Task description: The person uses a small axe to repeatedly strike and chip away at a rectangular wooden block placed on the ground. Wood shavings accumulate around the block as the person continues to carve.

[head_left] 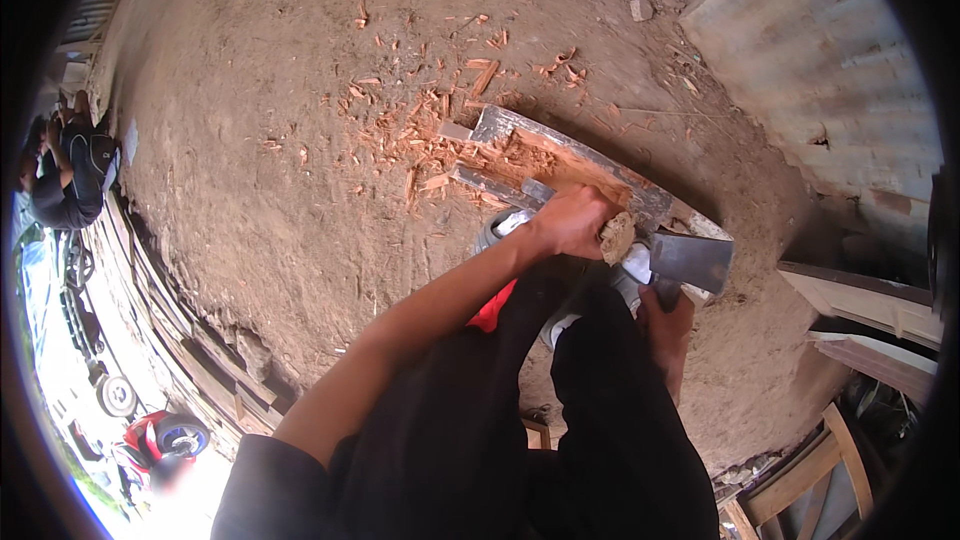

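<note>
Dirt ground [270,60]; another person [75,175] at its L edge, red motorbike [148,435] near lower L corner, planks [180,330] along same edge. Wood chips [405,135] strewn mid-ground, up to L end of weathered wood block [575,162]. Hands apart: L hand [575,220] closed round rough tan pc. [617,238], over block's near edge; R hand [668,325] wrapped on handle of broad-bladed tool [690,258], by block's R end. Corrugated sheet [820,70] at ground's far R corner.
</note>
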`<action>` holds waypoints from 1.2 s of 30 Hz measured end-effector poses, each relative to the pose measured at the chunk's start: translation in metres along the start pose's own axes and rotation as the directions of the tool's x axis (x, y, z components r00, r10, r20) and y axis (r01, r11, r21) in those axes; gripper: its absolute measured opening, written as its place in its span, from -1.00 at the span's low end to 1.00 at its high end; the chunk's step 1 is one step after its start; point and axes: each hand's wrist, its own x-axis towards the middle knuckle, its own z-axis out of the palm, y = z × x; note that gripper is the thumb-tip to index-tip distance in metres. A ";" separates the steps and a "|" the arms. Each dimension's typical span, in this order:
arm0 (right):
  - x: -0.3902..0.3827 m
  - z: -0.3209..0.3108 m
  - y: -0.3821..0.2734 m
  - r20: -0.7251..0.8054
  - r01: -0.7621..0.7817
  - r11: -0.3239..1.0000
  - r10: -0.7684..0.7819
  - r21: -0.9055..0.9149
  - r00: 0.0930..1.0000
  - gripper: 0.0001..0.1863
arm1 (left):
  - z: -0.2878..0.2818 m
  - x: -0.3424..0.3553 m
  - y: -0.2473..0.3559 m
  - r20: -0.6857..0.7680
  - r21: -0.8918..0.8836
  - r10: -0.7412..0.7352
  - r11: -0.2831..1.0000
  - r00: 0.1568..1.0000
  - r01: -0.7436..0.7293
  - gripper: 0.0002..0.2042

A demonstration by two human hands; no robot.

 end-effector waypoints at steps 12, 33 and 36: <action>0.004 0.001 0.009 -0.018 0.057 0.967 -0.054 0.249 0.998 -0.80 | -0.007 0.028 -0.005 0.221 0.016 -0.065 0.998 0.973 0.063 -0.72; -0.027 -0.024 -0.021 -0.006 0.051 0.980 -0.050 0.191 0.999 -0.81 | 0.044 0.033 0.011 0.162 0.049 -0.035 0.998 0.986 0.027 -0.72; -0.027 -0.026 -0.018 -0.004 0.054 0.979 -0.055 0.197 0.998 -0.80 | 0.038 0.034 0.015 0.170 0.019 -0.089 0.996 0.981 0.087 -0.71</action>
